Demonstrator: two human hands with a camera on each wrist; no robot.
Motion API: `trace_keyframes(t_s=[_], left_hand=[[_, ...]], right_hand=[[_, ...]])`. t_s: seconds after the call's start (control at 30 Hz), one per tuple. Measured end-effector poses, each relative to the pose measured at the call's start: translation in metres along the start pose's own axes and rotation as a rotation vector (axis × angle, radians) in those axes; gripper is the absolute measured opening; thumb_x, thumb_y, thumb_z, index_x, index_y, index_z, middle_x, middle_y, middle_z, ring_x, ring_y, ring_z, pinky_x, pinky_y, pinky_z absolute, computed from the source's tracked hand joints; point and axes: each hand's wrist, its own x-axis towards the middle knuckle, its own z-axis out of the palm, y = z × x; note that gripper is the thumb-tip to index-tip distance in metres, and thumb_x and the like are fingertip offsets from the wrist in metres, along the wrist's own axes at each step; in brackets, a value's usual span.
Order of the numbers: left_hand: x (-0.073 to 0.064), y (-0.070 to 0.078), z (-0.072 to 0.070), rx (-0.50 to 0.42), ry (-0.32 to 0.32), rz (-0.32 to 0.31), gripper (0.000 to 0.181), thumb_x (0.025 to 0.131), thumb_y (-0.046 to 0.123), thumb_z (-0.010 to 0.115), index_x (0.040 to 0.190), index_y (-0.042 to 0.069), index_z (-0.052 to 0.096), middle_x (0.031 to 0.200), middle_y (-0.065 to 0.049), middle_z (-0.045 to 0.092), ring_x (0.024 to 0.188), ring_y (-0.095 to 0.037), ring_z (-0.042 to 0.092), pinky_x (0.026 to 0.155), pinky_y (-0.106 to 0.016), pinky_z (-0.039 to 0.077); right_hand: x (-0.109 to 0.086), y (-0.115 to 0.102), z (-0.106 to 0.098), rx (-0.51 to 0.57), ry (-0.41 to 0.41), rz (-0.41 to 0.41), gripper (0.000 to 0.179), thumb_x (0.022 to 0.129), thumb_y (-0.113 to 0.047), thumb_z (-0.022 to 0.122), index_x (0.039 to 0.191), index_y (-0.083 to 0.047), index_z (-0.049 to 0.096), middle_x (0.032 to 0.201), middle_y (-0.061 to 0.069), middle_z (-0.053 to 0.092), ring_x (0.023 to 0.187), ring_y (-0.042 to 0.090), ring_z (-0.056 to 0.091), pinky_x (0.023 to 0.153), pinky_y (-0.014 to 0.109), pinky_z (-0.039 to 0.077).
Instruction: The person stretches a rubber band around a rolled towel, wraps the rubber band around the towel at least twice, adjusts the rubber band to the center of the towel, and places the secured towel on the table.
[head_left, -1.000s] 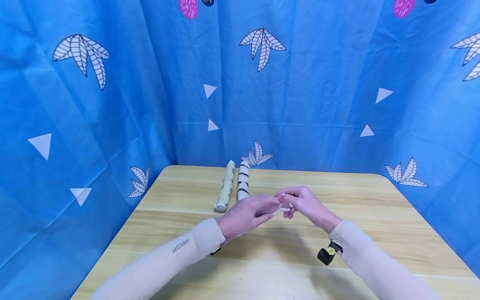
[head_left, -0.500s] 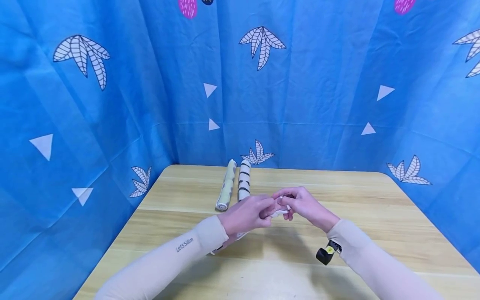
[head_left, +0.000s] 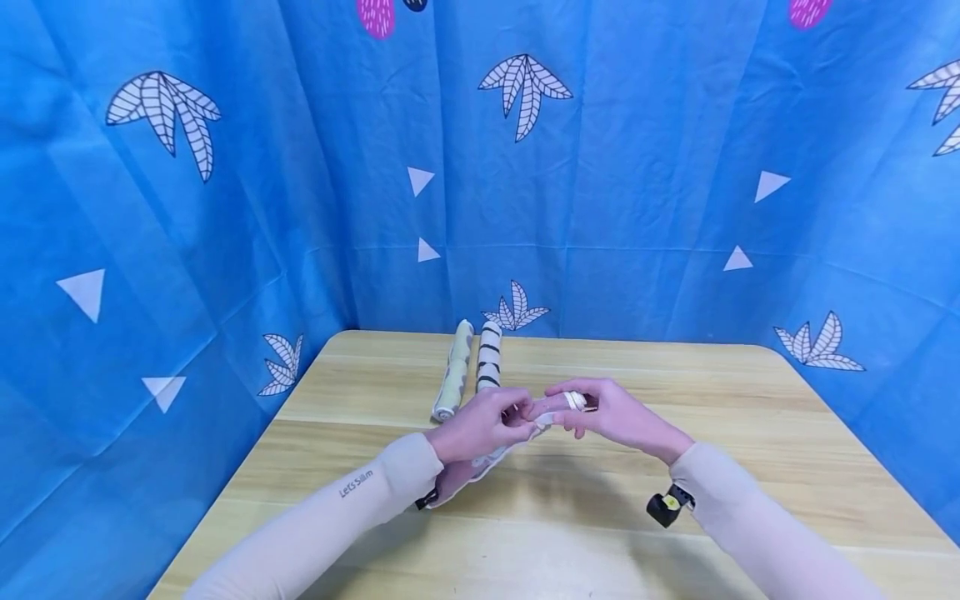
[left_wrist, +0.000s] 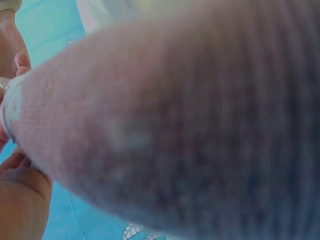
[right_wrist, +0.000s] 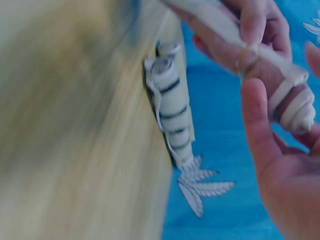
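A rolled towel (head_left: pixel 553 406), pinkish-brown with a white edge, is held above the table between both hands. My left hand (head_left: pixel 486 423) pinches its middle. At its far end, where white edging winds around the tip, my right hand (head_left: pixel 618 419) holds it between thumb and fingers. The right wrist view shows a thin yellowish band around the towel (right_wrist: pixel 272 77), just below the left fingertips (right_wrist: pixel 252 30). Blurred cloth of the towel (left_wrist: pixel 150 125) fills most of the left wrist view and hides much of the hands there. The towel's other end trails under my left forearm.
Two rolled towels lie side by side farther back on the wooden table (head_left: pixel 675 392): a pale green one (head_left: pixel 455 371) and a white one with black stripes (head_left: pixel 489 354). A blue patterned curtain (head_left: pixel 637 183) stands behind the table and along its sides.
My right hand has shifted slightly right along the towel, exposing its white-wound tip. My left fingers have moved slightly left, and more of the towel shows beneath the left arm. The two towels behind stay put.
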Motion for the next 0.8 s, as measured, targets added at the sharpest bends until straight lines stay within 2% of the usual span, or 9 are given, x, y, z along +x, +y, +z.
trace_keyframes(t_s=[0.1, 0.27, 0.37, 0.43, 0.53, 0.6, 0.73, 0.8], left_hand=[[0.0, 0.0, -0.001, -0.022, -0.029, 0.027, 0.013, 0.094, 0.023, 0.068, 0.093, 0.024, 0.055, 0.078, 0.008, 0.053, 0.07, -0.006, 0.051, 0.06, -0.02, 0.043], [-0.001, 0.001, 0.003, 0.031, -0.045, 0.085, 0.013, 0.096, 0.026, 0.067, 0.102, 0.026, 0.054, 0.085, 0.009, 0.054, 0.075, -0.005, 0.052, 0.062, -0.019, 0.045], [-0.002, 0.003, 0.004, 0.053, -0.031, 0.092, 0.016, 0.096, 0.027, 0.067, 0.109, 0.029, 0.057, 0.094, 0.011, 0.06, 0.085, -0.005, 0.057, 0.073, -0.022, 0.051], [-0.003, 0.006, 0.005, 0.067, -0.02, 0.088, 0.026, 0.097, 0.027, 0.066, 0.12, 0.033, 0.058, 0.106, 0.012, 0.063, 0.094, -0.005, 0.06, 0.083, -0.026, 0.054], [-0.006, 0.009, 0.005, 0.143, -0.006, 0.119, 0.043, 0.097, 0.027, 0.067, 0.136, 0.037, 0.054, 0.12, 0.011, 0.062, 0.101, -0.007, 0.062, 0.09, -0.028, 0.055], [-0.008, 0.011, 0.005, 0.224, 0.009, 0.165, 0.051, 0.096, 0.026, 0.068, 0.143, 0.036, 0.051, 0.124, 0.007, 0.061, 0.097, -0.007, 0.063, 0.086, -0.022, 0.055], [-0.008, 0.015, 0.008, 0.378, 0.065, 0.268, 0.043, 0.094, 0.019, 0.069, 0.136, 0.026, 0.059, 0.113, 0.002, 0.062, 0.077, -0.004, 0.061, 0.069, -0.008, 0.049], [-0.008, 0.017, 0.01, 0.427, 0.081, 0.278, 0.041, 0.094, 0.017, 0.069, 0.133, 0.022, 0.06, 0.107, 0.001, 0.062, 0.07, -0.003, 0.057, 0.061, -0.005, 0.044]], right_hand=[[-0.002, 0.0, -0.002, -0.073, -0.008, -0.068, 0.046, 0.097, -0.026, 0.067, 0.136, -0.004, 0.059, 0.1, 0.008, 0.071, 0.078, 0.027, 0.068, 0.064, 0.03, 0.056], [-0.004, 0.003, -0.001, -0.147, 0.058, -0.17, 0.033, 0.101, -0.024, 0.062, 0.13, -0.01, 0.064, 0.084, 0.001, 0.071, 0.065, 0.019, 0.066, 0.053, 0.027, 0.052], [-0.004, 0.004, 0.0, -0.168, 0.099, -0.214, 0.027, 0.101, -0.023, 0.061, 0.126, -0.014, 0.068, 0.079, -0.002, 0.07, 0.059, 0.016, 0.064, 0.049, 0.027, 0.051], [-0.004, 0.004, 0.001, -0.167, 0.123, -0.222, 0.024, 0.101, -0.023, 0.061, 0.123, -0.015, 0.069, 0.079, -0.002, 0.071, 0.057, 0.016, 0.063, 0.049, 0.028, 0.051], [-0.004, 0.002, 0.001, -0.163, 0.151, -0.202, 0.023, 0.101, -0.024, 0.062, 0.121, -0.015, 0.07, 0.08, 0.0, 0.071, 0.056, 0.016, 0.063, 0.05, 0.03, 0.053], [-0.004, 0.001, 0.002, -0.155, 0.163, -0.169, 0.023, 0.101, -0.024, 0.062, 0.12, -0.015, 0.07, 0.08, 0.002, 0.072, 0.056, 0.017, 0.064, 0.05, 0.032, 0.054], [-0.004, -0.002, 0.003, -0.132, 0.179, -0.076, 0.022, 0.1, -0.022, 0.063, 0.119, -0.013, 0.07, 0.079, 0.004, 0.073, 0.056, 0.019, 0.064, 0.049, 0.033, 0.053], [-0.004, -0.003, 0.004, -0.121, 0.189, -0.031, 0.023, 0.1, -0.02, 0.063, 0.12, -0.011, 0.07, 0.078, 0.005, 0.072, 0.056, 0.02, 0.065, 0.049, 0.03, 0.052]])
